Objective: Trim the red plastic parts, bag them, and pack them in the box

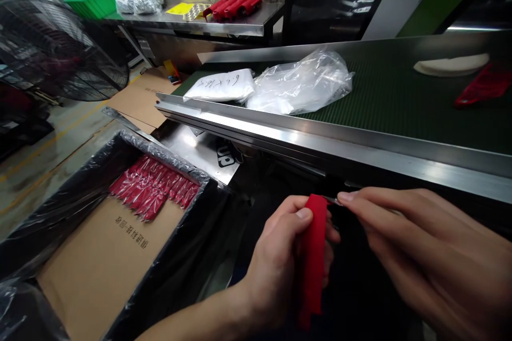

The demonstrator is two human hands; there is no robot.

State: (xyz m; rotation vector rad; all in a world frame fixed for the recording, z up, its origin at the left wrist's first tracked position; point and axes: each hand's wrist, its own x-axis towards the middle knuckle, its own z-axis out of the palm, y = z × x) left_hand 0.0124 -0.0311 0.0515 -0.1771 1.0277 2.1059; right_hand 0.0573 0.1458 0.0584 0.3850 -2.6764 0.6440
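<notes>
My left hand (pixel 276 256) is wrapped round a long red plastic part (pixel 314 256), thumb on its face near the upper end. The part stands nearly upright, with a notched lower end. From the right, my right hand (pixel 424 240) pinches a thin metal tool (pixel 333 201). Its tip meets the top right edge of the red part, though I cannot tell exactly what kind of tool it is. Most of the tool is hidden behind the fingers.
Ahead runs a green conveyor belt (pixel 384 101) with a metal rail, bearing plastic bags (pixel 300 82), a pale curved piece (pixel 452 65) and a red bagged part (pixel 484 85). At left, a black-lined box (pixel 160 245) holds bagged red parts (pixel 148 186). A fan (pixel 60 48) stands behind.
</notes>
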